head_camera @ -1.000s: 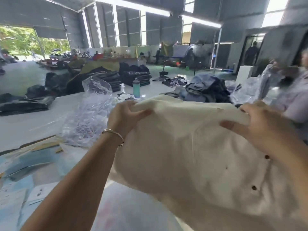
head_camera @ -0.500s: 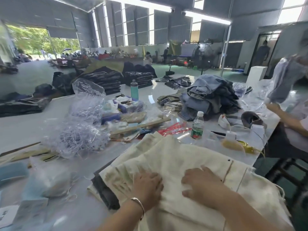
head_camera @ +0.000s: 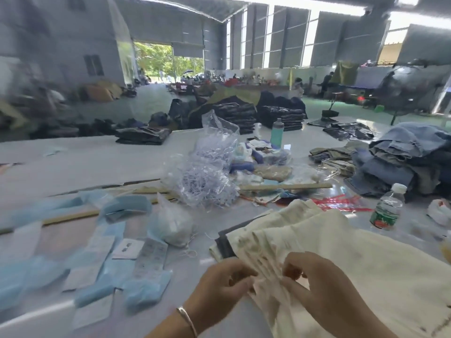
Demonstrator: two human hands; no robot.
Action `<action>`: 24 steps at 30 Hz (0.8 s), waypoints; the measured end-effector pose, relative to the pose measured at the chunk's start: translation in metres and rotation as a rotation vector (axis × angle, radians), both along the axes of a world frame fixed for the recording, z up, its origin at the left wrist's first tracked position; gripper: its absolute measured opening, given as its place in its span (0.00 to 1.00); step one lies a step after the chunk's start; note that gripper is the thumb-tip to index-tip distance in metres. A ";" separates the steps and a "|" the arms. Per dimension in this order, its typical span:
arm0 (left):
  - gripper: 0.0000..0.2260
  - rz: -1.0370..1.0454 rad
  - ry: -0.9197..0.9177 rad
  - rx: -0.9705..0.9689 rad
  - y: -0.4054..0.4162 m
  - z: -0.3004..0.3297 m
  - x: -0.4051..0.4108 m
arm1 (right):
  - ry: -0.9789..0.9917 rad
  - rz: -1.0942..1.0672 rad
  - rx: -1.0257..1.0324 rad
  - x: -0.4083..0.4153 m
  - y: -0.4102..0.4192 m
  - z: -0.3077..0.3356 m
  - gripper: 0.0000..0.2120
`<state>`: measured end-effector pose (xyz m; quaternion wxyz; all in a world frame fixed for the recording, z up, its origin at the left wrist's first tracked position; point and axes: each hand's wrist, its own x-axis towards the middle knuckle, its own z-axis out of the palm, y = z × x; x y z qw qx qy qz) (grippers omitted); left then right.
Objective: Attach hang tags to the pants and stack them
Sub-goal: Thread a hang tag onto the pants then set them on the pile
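Head view is showing a long white work table [head_camera: 73, 162], and going from the left, pale blue and white paper hang tags [head_camera: 97, 254] are lying scattered in loose rows near its front edge. Just right of them a small white plastic bag of string [head_camera: 170, 225] is sitting, with a clear plastic bag of tangled loop fasteners [head_camera: 202, 181] behind it. Next comes the left hand [head_camera: 219, 286], its fingers curling in and pinching the gathered edge of the cream cotton pants [head_camera: 353, 259]; a thin metal bangle [head_camera: 188, 320] is circling that wrist. The right hand [head_camera: 324, 289] is pinching the same bunched fabric, thumb and fingertips closing on it, the two hands almost touching. Farther right a clear plastic water bottle with a green label [head_camera: 388, 208] is standing near the pants.

To my eye the risk is the tags: none is in either hand, and they are lying loose, so a dragged trouser edge could sweep them out of order. The bottle could tip if the cloth gets pulled right.

The pants are lying folded on the table in front of the person, on top of a dark grey garment [head_camera: 224, 242], looking soft, wrinkled at the pinch and faintly smudged.
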<state>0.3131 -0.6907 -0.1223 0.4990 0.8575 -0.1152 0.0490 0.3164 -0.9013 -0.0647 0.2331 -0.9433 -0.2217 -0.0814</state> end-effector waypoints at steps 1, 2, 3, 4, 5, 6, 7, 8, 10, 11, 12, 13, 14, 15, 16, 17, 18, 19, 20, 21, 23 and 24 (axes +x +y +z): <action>0.05 0.060 -0.010 -0.030 0.027 0.009 -0.022 | 0.013 0.054 0.072 -0.005 0.029 0.002 0.11; 0.05 0.111 -0.013 -0.054 0.055 0.017 -0.045 | 0.033 0.108 0.139 -0.011 0.060 0.003 0.13; 0.05 0.162 -0.013 -0.073 0.085 0.023 -0.070 | 0.051 0.163 0.194 -0.018 0.091 0.002 0.14; 0.05 0.226 -0.018 -0.080 0.117 0.028 -0.095 | 0.067 0.222 0.229 -0.024 0.125 0.001 0.15; 0.05 0.315 -0.034 -0.070 0.151 0.030 -0.120 | 0.084 0.287 0.249 -0.032 0.160 -0.002 0.16; 0.08 0.422 -0.059 -0.042 0.186 0.031 -0.144 | 0.109 0.354 0.266 -0.040 0.196 -0.006 0.16; 0.10 0.541 -0.082 -0.015 0.221 0.030 -0.167 | 0.139 0.418 0.286 -0.048 0.232 -0.009 0.16; 0.10 0.664 -0.094 0.006 0.256 0.028 -0.190 | 0.169 0.480 0.309 -0.058 0.269 -0.013 0.16; 0.10 0.884 -0.107 0.066 0.328 0.022 -0.231 | 0.222 0.590 0.351 -0.077 0.345 -0.019 0.16; 0.10 0.974 -0.110 0.109 0.365 0.018 -0.250 | 0.240 0.635 0.365 -0.087 0.383 -0.021 0.15; 0.09 1.050 -0.110 0.158 0.402 0.015 -0.267 | 0.257 0.676 0.382 -0.099 0.421 -0.023 0.15; 0.09 1.111 -0.111 0.206 0.437 0.014 -0.281 | 0.279 0.714 0.404 -0.109 0.458 -0.023 0.14; 0.08 1.164 -0.119 0.256 0.471 0.013 -0.294 | 0.306 0.755 0.423 -0.120 0.494 -0.023 0.14; 0.08 1.207 -0.133 0.312 0.504 0.013 -0.304 | 0.330 0.790 0.437 -0.130 0.529 -0.024 0.13; 0.08 1.237 -0.153 0.372 0.535 0.012 -0.312 | 0.349 0.812 0.444 -0.139 0.563 -0.026 0.13; 0.07 1.255 -0.167 0.429 0.565 0.010 -0.318 | 0.367 0.822 0.440 -0.147 0.594 -0.027 0.12; 0.07 1.270 -0.158 0.477 0.593 0.007 -0.321 | 0.385 0.828 0.433 -0.154 0.624 -0.029 0.12; 0.05 1.289 -0.115 0.504 0.619 0.003 -0.322 | 0.402 0.828 0.422 -0.160 0.649 -0.032 0.12; 0.05 1.307 -0.053 0.511 0.643 -0.001 -0.321 | 0.418 0.826 0.407 -0.165 0.673 -0.037 0.12; 0.09 1.311 0.025 0.500 0.664 -0.006 -0.318 | 0.436 0.819 0.384 -0.169 0.694 -0.041 0.11; 0.23 1.254 0.249 0.522 0.698 -0.018 -0.307 | 0.467 0.801 0.326 -0.175 0.728 -0.050 0.10; 0.31 1.197 0.379 0.589 0.710 -0.025 -0.301 | 0.476 0.792 0.298 -0.176 0.742 -0.055 0.10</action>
